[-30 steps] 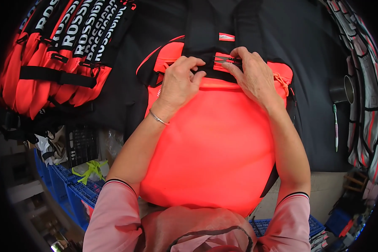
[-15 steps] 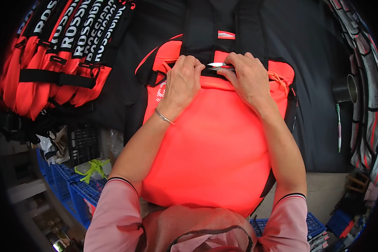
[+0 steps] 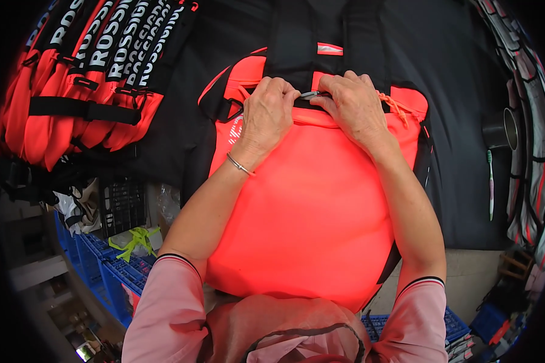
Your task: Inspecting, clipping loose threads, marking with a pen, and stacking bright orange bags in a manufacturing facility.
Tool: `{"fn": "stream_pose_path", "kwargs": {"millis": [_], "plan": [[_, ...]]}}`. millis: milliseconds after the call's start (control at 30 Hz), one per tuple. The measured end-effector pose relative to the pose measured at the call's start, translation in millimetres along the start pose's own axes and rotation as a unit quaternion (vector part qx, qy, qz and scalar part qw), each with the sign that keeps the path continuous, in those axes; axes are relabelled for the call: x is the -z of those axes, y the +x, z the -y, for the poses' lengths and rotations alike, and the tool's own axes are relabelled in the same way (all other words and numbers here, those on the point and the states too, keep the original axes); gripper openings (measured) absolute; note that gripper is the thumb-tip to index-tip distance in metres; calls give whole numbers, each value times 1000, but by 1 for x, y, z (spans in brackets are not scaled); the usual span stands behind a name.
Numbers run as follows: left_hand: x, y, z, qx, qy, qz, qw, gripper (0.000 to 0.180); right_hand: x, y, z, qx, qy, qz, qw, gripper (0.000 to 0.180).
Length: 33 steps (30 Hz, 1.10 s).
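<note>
A bright coral-red backpack (image 3: 303, 206) with black shoulder straps (image 3: 290, 36) lies flat on the black-covered table, its strap end pointing away from me. At its upper part, my right hand (image 3: 357, 107) is closed around thread snips (image 3: 309, 95), whose metal blades point left and lie nearly together. My left hand (image 3: 265, 114), a bangle on its wrist, pinches right at the blade tips. What its fingers hold is too small to tell. The snips' handle is hidden inside my right hand. An orange cord (image 3: 398, 109) lies to the right of that hand.
Several red and black bags (image 3: 72, 121) are stacked at the far left. A metal cup (image 3: 510, 129) and a toothbrush (image 3: 490, 184) lie on the table's right side. Grey bags (image 3: 530, 151) line the right edge. Blue crates (image 3: 112, 272) stand below on the left.
The snips' blades have come together from an open spread. My left fingertips have moved slightly right, up to the blade tips. The whole view has shifted a little.
</note>
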<state>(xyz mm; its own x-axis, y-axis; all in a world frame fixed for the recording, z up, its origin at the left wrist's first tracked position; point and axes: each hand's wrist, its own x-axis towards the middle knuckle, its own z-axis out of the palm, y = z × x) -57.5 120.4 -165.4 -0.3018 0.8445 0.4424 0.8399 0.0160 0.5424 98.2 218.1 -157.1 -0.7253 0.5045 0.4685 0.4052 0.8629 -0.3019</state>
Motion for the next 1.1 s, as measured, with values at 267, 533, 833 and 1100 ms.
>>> {"fn": "stream_pose_path", "kwargs": {"millis": [267,533,833,1100], "plan": [[11,-7,-7,-34,-58,29,997,12,4,0,-1,-42,6,9,999,24],[74,-38,-3,-63,-284,5,957,14,38,-10,19,-257,193,2,947,36],[73,27,33,201,119,49,971,78,26,-25,40,-38,156,162,974,31],[101,28,34,202,-104,234,945,45,29,-32,39,-53,223,142,963,28]]}}
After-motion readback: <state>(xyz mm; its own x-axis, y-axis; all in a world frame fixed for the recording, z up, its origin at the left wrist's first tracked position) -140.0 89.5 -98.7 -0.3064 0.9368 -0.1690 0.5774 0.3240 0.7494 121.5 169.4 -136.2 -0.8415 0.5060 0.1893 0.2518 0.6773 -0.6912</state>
